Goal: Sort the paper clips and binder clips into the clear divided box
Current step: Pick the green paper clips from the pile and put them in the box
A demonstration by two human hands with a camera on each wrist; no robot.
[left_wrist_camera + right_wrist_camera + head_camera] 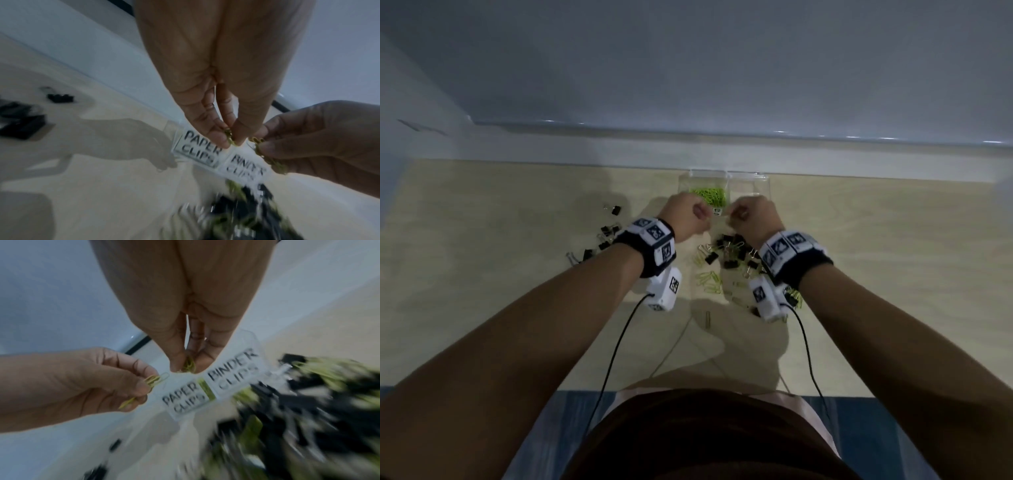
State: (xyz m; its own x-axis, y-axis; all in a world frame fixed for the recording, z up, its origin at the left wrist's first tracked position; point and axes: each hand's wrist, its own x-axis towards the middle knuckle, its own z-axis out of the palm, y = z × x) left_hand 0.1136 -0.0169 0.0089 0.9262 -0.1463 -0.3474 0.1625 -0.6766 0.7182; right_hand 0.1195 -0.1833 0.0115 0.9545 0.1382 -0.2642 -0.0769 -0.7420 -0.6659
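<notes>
Two hands meet at the centre of the head view, just in front of the clear divided box [763, 183], which sits against the pale ledge at the table's far edge. Left hand [686, 216] pinches a few yellow-green paper clips [152, 381] between thumb and curled fingers; right hand [753, 217] pinches its own small bunch of clips [189, 365] the same way. The fingertips of the two hands are near each other but apart.

Open room: bare light wood table [893, 257] stretches wide at right of frame and at lower left; the far side is closed by the ledge and a grey-white wall.

Writing: two white labels on the box's near wall, black block letters. "PAPER CLIPS" [197, 149] is the left one in the wrist views, "BINDER CLIPS" [234, 371] the right one. The upper-left compartment in the head view holds a heap of green clips [709, 195]; the compartment beside it looks transparent, contents unclear.

Materials: box is thin glossy plastic. A mixed pile of black binder clips [732, 250] with wire handles lies below the hands at centre frame, loose green paper clips [710, 279] just below it. A second scatter of black binder clips [606, 236] lies at centre left, well apart. Wrist views blur the near piles heavily.
</notes>
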